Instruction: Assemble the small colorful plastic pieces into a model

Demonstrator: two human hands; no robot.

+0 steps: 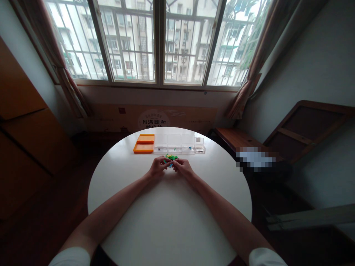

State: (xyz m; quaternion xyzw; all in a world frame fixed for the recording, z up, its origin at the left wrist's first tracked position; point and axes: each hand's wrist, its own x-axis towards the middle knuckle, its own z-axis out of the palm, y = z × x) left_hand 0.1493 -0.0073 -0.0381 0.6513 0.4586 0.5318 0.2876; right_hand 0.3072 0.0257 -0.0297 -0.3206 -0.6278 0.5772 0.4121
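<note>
Both my hands meet over a small pile of green, blue and yellow pieces (172,157) on the round white table (169,214). My left hand (158,166) has its fingers curled and pinched at the pile's near edge. My right hand (181,167) is curled the same way, its fingertips touching those of the left. A tiny coloured piece seems caught between the fingertips, too small to name. Just beyond the pile stands a row of clear plastic boxes (179,144), some with a small piece inside. An orange tray (144,144) lies at the row's left end.
A cardboard box with printed characters (154,118) leans against the wall under the barred window (158,40). Wooden cabinets (24,122) stand on the left. A wooden bench (235,138) and a leaning wooden frame (307,129) are on the right.
</note>
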